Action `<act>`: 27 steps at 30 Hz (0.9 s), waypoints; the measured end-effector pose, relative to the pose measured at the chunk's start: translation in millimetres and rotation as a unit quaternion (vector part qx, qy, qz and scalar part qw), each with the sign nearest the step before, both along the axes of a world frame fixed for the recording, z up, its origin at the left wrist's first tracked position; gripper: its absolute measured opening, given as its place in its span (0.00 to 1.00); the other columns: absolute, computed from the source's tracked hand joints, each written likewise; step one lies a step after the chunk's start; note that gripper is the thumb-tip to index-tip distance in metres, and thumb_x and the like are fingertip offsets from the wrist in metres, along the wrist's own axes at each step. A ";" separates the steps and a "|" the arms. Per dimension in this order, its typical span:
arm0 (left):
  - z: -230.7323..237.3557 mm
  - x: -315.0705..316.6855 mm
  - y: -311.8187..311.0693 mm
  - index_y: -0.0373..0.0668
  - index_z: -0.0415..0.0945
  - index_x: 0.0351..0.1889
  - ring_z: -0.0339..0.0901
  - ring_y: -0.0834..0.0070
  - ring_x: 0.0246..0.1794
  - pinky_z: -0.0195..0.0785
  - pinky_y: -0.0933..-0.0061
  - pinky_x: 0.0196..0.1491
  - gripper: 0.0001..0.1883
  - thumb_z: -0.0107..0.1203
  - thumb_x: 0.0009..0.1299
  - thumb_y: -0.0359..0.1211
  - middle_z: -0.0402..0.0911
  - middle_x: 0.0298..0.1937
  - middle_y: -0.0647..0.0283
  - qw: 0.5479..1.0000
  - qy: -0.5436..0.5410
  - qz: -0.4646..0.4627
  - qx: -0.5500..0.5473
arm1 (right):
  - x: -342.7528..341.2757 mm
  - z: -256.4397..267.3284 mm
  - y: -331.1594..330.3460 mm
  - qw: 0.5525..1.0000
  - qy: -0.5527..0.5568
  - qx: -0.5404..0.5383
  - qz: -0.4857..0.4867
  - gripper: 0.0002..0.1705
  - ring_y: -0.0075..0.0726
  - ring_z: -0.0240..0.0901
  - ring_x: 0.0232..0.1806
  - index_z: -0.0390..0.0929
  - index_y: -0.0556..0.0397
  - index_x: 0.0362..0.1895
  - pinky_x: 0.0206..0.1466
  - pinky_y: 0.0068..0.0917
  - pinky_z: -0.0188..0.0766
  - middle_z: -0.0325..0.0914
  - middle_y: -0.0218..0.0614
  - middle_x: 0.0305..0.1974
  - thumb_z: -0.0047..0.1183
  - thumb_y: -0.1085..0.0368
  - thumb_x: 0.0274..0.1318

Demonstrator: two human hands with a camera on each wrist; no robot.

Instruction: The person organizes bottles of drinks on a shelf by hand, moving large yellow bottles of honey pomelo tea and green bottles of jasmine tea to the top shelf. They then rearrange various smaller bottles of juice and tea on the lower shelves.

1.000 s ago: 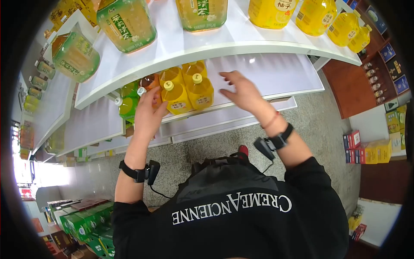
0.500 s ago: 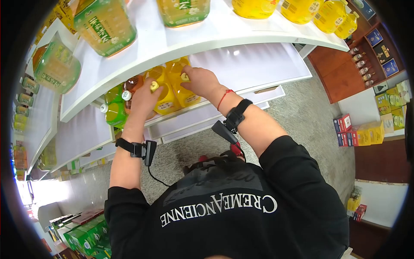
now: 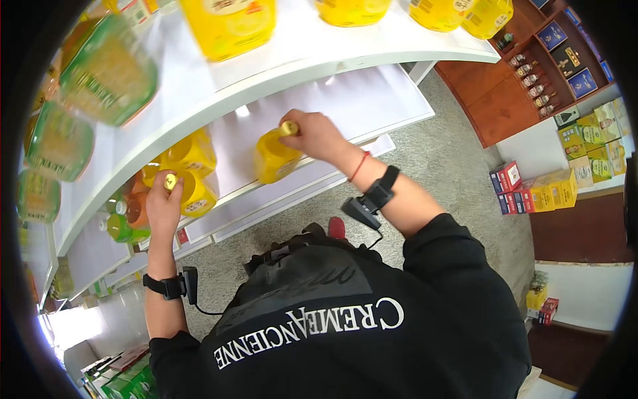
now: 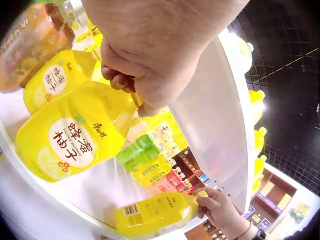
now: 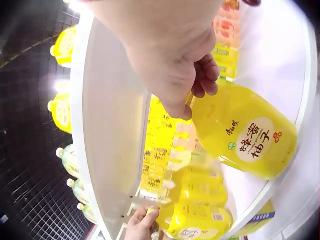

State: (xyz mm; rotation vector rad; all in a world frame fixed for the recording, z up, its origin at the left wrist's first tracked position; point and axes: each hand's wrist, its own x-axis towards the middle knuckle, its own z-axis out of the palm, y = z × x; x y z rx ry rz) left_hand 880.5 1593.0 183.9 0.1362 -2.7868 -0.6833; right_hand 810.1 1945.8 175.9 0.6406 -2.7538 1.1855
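My left hand (image 3: 163, 207) grips a yellow honey pomelo drink bottle (image 4: 72, 132) by its neck, just under the yellow cap. That bottle stands at the shelf's front edge, beside other yellow bottles (image 3: 193, 151). Further right on the same shelf, my right hand (image 3: 320, 136) holds a second honey pomelo bottle (image 5: 245, 135) by its neck. A gap of white shelf (image 3: 232, 156) separates the two held bottles. In the head view the second bottle leans slightly, its cap (image 3: 288, 128) showing at the fingertips.
The upper shelf (image 3: 345, 63) overhangs the lower one and carries large yellow bottles (image 3: 229, 26) and green-labelled tea bottles (image 3: 109, 76). Left of the yellow bottles are orange (image 3: 136, 210) and green bottles (image 3: 119, 228). Cartons (image 3: 551, 189) are stacked at the right.
My right hand, free a second ago, has taken a yellow bottle by the neck and shifted it right, away from the group. My left hand has closed on another bottle's neck. The head view has swung.
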 end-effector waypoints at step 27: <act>-2.3 -190.5 403.3 0.38 0.76 0.51 0.78 0.69 0.48 0.70 0.69 0.53 0.17 0.60 0.66 0.33 0.80 0.50 0.55 0.951 0.061 -0.263 0.151 | -150.7 -5.2 418.2 0.973 -0.011 0.137 -0.187 0.22 0.52 0.78 0.46 0.80 0.50 0.50 0.52 0.40 0.74 0.81 0.49 0.42 0.61 0.58 0.49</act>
